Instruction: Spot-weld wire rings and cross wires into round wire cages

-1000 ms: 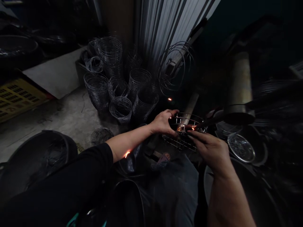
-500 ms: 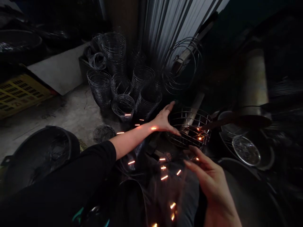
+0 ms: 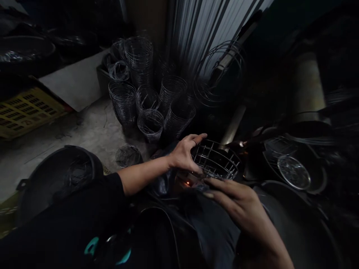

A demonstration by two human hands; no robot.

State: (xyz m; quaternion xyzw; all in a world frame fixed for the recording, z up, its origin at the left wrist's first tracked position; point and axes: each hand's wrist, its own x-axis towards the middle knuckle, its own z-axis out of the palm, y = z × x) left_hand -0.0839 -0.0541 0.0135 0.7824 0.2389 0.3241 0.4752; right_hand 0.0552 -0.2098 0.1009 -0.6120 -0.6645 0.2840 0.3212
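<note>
A round wire basket (image 3: 214, 157) of crossed metal rods lies tilted in front of me. My left hand (image 3: 186, 155) grips its left side, with the thumb and fingers spread around the edge. Close to the basket's near edge is my right hand (image 3: 235, 198), its fingers stretched out and slightly apart; whether the fingertips touch the wire I cannot tell. A small orange glow (image 3: 188, 183) shows just below the left hand. Beyond the basket is a pale bar or tube (image 3: 234, 127).
Several stacks of wire rings (image 3: 179, 116) stand ahead on the floor. A black tub (image 3: 30, 194) sits at left, a yellow crate (image 3: 30, 108) behind it. At right are a basin with a round mesh piece (image 3: 294, 172) and a large dark tub (image 3: 297, 224). Loose wire hoops (image 3: 207, 89) lean behind.
The wire basket has shifted left and towards me with my left hand on it. My right hand has come closer to the basket's near edge. The flying sparks are almost gone.
</note>
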